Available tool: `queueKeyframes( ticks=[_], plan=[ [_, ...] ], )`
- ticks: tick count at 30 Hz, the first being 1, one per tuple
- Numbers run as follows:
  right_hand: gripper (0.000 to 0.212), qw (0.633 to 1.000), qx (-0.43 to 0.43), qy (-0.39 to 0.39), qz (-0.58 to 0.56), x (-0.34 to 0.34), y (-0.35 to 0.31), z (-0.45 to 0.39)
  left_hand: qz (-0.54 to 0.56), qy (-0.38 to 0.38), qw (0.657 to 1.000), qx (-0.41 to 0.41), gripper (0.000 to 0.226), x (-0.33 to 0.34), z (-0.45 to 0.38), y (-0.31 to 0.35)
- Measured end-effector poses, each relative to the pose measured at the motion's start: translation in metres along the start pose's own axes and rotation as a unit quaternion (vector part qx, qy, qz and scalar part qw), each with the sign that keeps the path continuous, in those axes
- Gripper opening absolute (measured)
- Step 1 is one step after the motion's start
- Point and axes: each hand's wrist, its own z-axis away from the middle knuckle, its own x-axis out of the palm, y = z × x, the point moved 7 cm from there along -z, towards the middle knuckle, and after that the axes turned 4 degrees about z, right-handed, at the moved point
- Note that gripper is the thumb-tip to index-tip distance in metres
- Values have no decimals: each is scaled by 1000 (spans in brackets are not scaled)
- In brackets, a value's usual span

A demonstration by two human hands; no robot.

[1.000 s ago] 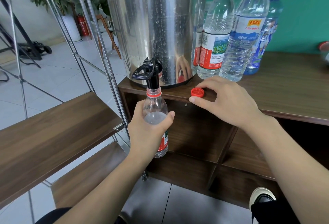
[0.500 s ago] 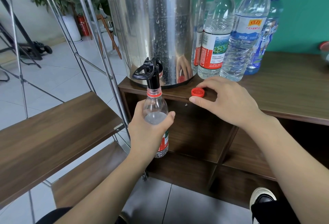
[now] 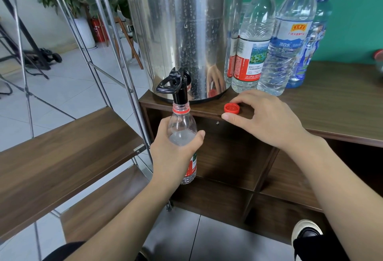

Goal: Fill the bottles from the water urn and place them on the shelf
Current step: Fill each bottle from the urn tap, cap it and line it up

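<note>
A shiny steel water urn (image 3: 182, 32) stands on the wooden cabinet (image 3: 331, 103), its black tap (image 3: 176, 85) hanging over the cabinet's edge. My left hand (image 3: 174, 153) grips a clear red-labelled bottle (image 3: 182, 124) with its open neck right under the tap; water fills it up to about the shoulder. A loose red cap (image 3: 231, 108) lies on the cabinet top, and my right hand (image 3: 265, 119) rests beside it, thumb and a fingertip around the cap. Capped bottles (image 3: 255, 39) stand to the right of the urn.
A metal-framed rack with wooden shelves (image 3: 62, 153) stands on my left, a lower shelf (image 3: 107, 200) beneath it. Open cubbies lie under the cabinet top. A plant and a red extinguisher (image 3: 97, 29) stand far back on the tiled floor.
</note>
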Motion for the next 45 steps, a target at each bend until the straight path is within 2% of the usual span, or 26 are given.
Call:
queueKeyframes(
  ticks=[6, 38, 45],
  plan=[
    [48, 1000, 2, -2, -1, 0, 0, 0, 0, 1, 1000, 4, 47, 0, 0, 2],
    [59, 1000, -4, 6, -22, -1, -1, -1, 5, 0, 1000, 2, 51, -1, 0, 0],
    [55, 1000, -3, -1, -17, -1, -1, -2, 6, -6, 1000, 3, 51, -1, 0, 0]
  ],
)
